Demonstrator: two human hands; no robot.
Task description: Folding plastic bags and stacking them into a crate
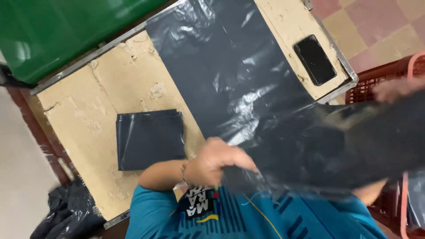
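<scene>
A long black plastic bag [230,75] lies stretched across a cardboard-covered table [88,110]. My left hand [219,161] grips the bag's near end close to my chest. My right hand [396,88] is blurred at the right edge, holding the bag's other part, which lifts off the table toward the right. A folded black bag [149,139] rests flat on the cardboard left of my left hand.
A black phone [315,59] lies at the table's far right corner. A red plastic crate [376,84] stands right of the table. A green surface [57,31] sits beyond the far edge. Crumpled black bags [66,212] lie on the floor at lower left.
</scene>
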